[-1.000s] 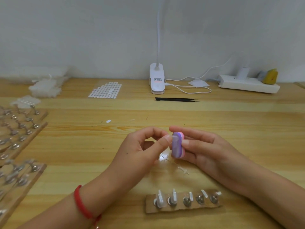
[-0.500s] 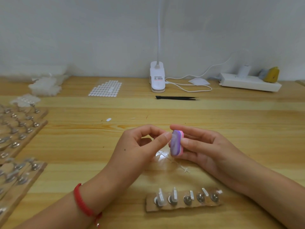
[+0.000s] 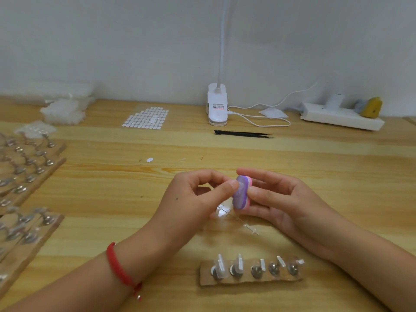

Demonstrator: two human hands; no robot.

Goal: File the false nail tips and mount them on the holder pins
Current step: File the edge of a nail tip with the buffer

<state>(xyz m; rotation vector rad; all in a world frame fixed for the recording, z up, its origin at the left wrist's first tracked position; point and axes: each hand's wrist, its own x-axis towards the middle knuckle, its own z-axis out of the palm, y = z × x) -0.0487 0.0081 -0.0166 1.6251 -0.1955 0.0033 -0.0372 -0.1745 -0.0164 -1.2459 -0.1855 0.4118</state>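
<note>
We count one cardboard strip (image 3: 206, 279) with five pins (image 3: 256, 271), each bearing a clear nail tip (image 3: 220, 265), the two at the left end tallest. There is also one file block (image 3: 240, 192), held in the air just beyond the strip, and one pair of black tweezers (image 3: 243, 133) lying well beyond it. The right hand (image 3: 287, 204) grips the block between its thumb and curled fingers. The left hand (image 3: 191, 200) has thumb and forefinger curled into a pinch against the block's purple face, and we cannot tell whether a tip sits between them.
</note>
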